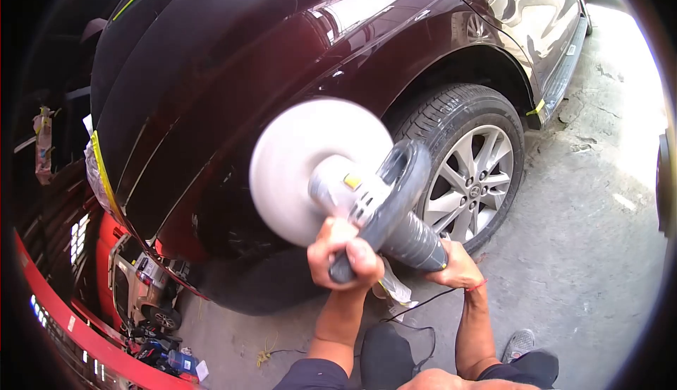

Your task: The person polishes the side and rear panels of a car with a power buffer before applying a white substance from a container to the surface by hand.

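A car polisher (416, 243) with a large round white pad (285, 178) is in both my hands, at the middle of the head view. My left hand (345, 252) is wrapped round its dark loop handle. At the rear end of the grey body, my right hand (455, 266) closes round the grip. The pad looks smeared by motion and overlaps the lower side of the dark maroon car's bumper (226, 129). Just right of the polisher is the front wheel (474, 191) with its silver rim.
A black cord (427, 330) trails from the polisher down past my legs to the concrete floor (585, 270). Yellow masking tape (102, 168) with plastic edges the bumper. Lower left are a red beam (84, 340), another vehicle (144, 277) and assorted items.
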`<action>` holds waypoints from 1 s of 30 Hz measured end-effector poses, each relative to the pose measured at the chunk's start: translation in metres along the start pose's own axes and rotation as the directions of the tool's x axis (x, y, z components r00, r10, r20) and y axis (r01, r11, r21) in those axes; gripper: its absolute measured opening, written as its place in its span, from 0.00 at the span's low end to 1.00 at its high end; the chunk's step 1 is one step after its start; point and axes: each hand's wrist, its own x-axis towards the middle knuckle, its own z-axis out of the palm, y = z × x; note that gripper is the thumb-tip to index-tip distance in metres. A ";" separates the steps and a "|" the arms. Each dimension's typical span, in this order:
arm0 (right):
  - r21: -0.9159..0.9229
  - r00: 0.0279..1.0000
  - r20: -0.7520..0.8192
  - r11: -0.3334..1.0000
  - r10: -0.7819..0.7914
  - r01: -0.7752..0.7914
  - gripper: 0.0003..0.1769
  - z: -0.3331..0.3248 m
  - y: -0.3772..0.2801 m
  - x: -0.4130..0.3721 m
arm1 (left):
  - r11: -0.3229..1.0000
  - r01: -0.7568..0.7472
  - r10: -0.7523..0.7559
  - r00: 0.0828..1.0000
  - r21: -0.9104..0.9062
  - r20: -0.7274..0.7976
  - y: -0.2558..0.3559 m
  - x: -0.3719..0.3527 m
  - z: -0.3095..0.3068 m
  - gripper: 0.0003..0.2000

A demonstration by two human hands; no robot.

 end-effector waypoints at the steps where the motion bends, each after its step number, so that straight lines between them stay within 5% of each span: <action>1: -0.049 0.999 0.030 0.999 0.022 -0.021 0.26 0.002 0.004 -0.005 | 0.999 -0.003 0.001 0.999 0.036 0.051 0.007 -0.014 -0.016 0.09; 4: -0.212 0.966 0.210 0.972 0.150 -0.105 0.25 0.000 -0.001 -0.013 | 0.985 0.073 -0.074 0.997 0.154 -0.001 0.031 -0.055 -0.052 0.08; 10: -0.361 0.929 0.312 0.930 0.198 -0.077 0.22 -0.003 0.007 -0.017 | 0.956 0.167 -0.165 0.986 0.243 -0.029 0.051 -0.079 -0.075 0.09; 15: -0.226 0.984 0.097 0.966 0.149 -0.124 0.24 -0.017 -0.011 -0.011 | 0.996 0.051 -0.058 0.995 0.076 0.084 0.023 -0.033 -0.020 0.12; 17: -0.135 0.994 -0.052 0.986 0.096 -0.102 0.25 -0.023 -0.005 -0.011 | 0.994 0.004 -0.005 1.000 -0.113 -0.011 0.000 -0.018 0.018 0.12; 19: -0.024 0.985 -0.116 0.991 0.129 -0.132 0.25 -0.022 -0.011 -0.008 | 0.978 0.080 -0.099 0.991 -0.192 -0.092 -0.011 -0.006 0.053 0.11; 23: 0.118 0.951 -0.248 0.980 0.187 -0.162 0.22 -0.008 -0.038 0.001 | 0.949 0.242 -0.221 0.968 -0.201 0.119 -0.011 0.043 0.100 0.07; 27: 0.189 0.936 -0.282 0.969 0.210 -0.161 0.22 0.001 -0.043 0.003 | 0.943 0.256 -0.221 0.960 -0.214 0.174 -0.009 0.058 0.104 0.07; 28: 0.221 0.946 -0.263 0.966 0.188 -0.130 0.23 0.002 -0.041 0.003 | 0.973 0.174 -0.157 0.980 -0.148 0.120 -0.009 0.057 0.095 0.07; 30: 0.176 0.949 -0.267 0.977 0.168 -0.124 0.23 0.006 -0.035 0.003 | 0.949 0.254 -0.251 0.967 -0.185 0.039 -0.001 0.048 0.062 0.06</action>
